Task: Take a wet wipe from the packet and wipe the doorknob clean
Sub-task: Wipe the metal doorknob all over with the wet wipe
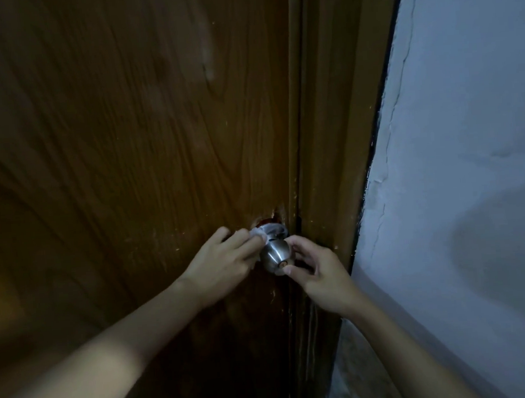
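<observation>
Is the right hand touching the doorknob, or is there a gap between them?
Touching. In the head view, the right hand has fingertips resting against the doorknob at its front edge and upper side; no gap shows.

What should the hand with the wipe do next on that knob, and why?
Probably slide the wet wipe forward over the doorknob. The left hand presses it only at the neck by the door, the right hand steadies the front, and the round face is bare.

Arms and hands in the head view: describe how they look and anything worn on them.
Both forearms are bare up to the frame edge, with no sleeves showing. The left hand and right hand wear no gloves, and no rings, watch or bracelet can be seen. The fingernails look short and unpainted, though the dim light hides finer detail.
</observation>
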The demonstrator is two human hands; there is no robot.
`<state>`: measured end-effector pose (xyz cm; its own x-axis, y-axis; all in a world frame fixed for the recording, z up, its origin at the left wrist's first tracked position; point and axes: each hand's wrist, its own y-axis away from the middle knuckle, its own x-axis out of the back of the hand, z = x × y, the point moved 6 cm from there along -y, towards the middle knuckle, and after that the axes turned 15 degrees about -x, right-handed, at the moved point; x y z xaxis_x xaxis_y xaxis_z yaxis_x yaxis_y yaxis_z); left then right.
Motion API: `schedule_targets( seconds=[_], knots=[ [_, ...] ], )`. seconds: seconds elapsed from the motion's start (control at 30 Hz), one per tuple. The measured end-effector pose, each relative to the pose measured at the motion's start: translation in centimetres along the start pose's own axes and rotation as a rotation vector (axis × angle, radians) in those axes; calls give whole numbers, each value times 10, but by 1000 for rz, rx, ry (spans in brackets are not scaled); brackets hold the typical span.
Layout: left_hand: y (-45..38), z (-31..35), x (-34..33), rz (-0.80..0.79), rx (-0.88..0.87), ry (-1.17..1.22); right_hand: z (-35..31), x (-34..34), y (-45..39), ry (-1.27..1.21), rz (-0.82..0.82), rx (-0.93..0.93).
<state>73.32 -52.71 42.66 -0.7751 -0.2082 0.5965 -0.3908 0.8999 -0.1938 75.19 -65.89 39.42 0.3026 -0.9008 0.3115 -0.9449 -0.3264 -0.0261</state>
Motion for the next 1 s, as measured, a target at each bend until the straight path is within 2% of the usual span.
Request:
schedule_targets(
  seconds=[0.13,0.2,0.27,0.33,0.5,0.57,0.7,0.8,0.93,1.0],
  knots=[
    [19,10,-10,-37,-110,17,1,0,-1,7,15,5],
    [16,3,-5,44,-20,-30,1,0,-2,5,18,2],
    [7,-8,1,107,154,-85,2,0,-2,3,11,1],
    [1,-11,1,108,232,-100,1,1,-1,3,12,2],
    [16,17,-17,34,13,-73,1,0,0,-4,21,4],
    [16,16,-18,27,66,-79,0,1,0,-10,29,11],
    [1,2,-7,171,206,-112,-2,1,1,-19,10,14],
    [2,6,-14,163,177,-91,-4,0,2,-31,14,23],
    [16,16,-20,119,-4,-93,-2,0,1,-13,20,17],
    [18,16,-18,111,-22,-92,-1,0,1,-12,27,11]
  ],
)
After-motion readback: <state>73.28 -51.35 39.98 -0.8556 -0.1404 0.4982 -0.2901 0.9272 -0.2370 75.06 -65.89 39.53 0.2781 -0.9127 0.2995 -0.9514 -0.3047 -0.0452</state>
